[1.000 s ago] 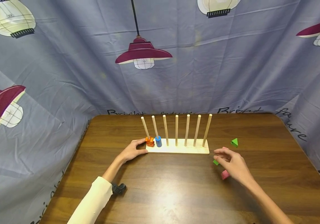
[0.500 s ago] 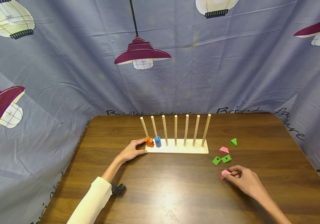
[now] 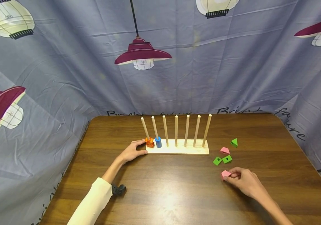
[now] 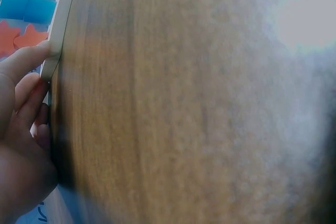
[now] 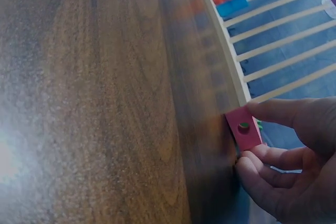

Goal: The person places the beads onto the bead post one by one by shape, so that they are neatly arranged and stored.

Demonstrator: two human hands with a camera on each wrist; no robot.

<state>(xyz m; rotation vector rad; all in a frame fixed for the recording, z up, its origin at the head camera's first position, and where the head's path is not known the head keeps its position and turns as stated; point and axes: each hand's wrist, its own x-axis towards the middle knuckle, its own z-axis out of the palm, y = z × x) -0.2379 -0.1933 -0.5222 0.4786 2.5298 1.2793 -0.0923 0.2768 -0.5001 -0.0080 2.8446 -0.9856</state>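
Note:
At the left end of a wooden peg board (image 3: 177, 150), my left hand (image 3: 130, 152) grips the base, its thumb (image 4: 26, 59) on the front edge. Stacked orange star-shaped beads (image 3: 150, 142) sit low on the first peg and a blue cylinder bead (image 3: 158, 142) on the second. Over to the right, my right hand (image 3: 246, 181) pinches a pink block (image 3: 225, 174) between thumb and fingertips. A hole shows through that pink block's side in the right wrist view. Whether the block touches the table is hard to tell.
Beyond the right hand lie two green blocks with holes (image 3: 223, 160), another pink block (image 3: 224, 150) and a green triangular block (image 3: 234, 142). Several bare pegs (image 3: 187, 131) rise from the board. A patterned curtain (image 3: 177, 78) hangs behind the wooden table (image 3: 160, 184).
My right hand came back toward the near side from above the green blocks and took hold of the nearest pink block, which has turned slightly. My left hand stays at the board.

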